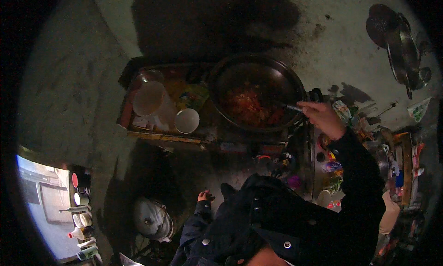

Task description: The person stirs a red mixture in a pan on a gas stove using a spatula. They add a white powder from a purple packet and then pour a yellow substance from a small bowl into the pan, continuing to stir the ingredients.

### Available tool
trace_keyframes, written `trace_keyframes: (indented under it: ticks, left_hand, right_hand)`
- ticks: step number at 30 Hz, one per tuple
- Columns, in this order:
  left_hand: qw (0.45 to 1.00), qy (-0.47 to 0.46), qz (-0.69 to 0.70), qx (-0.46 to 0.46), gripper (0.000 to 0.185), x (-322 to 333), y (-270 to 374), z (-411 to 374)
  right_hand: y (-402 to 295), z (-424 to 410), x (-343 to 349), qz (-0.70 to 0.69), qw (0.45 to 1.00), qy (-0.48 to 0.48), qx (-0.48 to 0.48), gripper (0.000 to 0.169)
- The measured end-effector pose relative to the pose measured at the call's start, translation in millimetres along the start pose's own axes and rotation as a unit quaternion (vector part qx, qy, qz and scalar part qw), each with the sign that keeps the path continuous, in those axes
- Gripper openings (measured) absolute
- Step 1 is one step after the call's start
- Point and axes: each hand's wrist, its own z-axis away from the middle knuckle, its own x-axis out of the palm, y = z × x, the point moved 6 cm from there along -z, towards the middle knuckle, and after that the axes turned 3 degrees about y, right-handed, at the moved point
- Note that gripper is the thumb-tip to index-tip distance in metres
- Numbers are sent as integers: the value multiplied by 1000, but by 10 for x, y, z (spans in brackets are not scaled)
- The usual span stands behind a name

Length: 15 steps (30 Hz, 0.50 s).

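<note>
A large dark wok (277, 75) stands on the right part of a low table or stove unit by the wall. Reddish-orange chopped food (246, 103) lies in its bottom. My right hand (325, 118) is over the wok's right rim, gripping the pale handle of a cooking utensil (292, 108); the utensil's far end is lost in the dark of the wok. Low beside my body hangs my left hand (205, 195), away from the wok. Its fingers look bent, and the dim light hides whether anything is in them.
Left of the wok stand a tall whitish container (148, 99), a white cup or bowl (187, 120) and a yellow-green packet (193, 94). Packets and jars crowd a counter (315, 176) at right. A lidded bin (154, 219) stands below left. Pans (401, 48) hang on the wall.
</note>
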Motion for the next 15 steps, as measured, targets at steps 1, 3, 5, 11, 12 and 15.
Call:
trace_keyframes:
  ticks: [1,3,5,11,12,15]
  left_hand:
    - [1000,-4,-5,25,13,-40,-28,-19]
    - [998,-46,-27,29,13,-109,-127,-226]
    - [957,-163,-164,174,14,-257,-164,-469]
    - [923,-207,-231,229,16,-152,-107,-452]
    - [943,-182,-211,185,16,-156,-81,-421]
    - [940,-176,-229,184,18,-107,5,-333]
  right_hand:
    - [-122,80,-66,30,998,22,-43,33]
    - [-379,278,-163,95,985,64,-129,34]
    - [-515,441,-332,177,967,78,-168,35]
    - [-773,777,-706,381,893,48,-235,41]
    - [-737,775,-737,389,890,35,-236,42]
    - [-636,742,-591,488,817,13,-306,43]
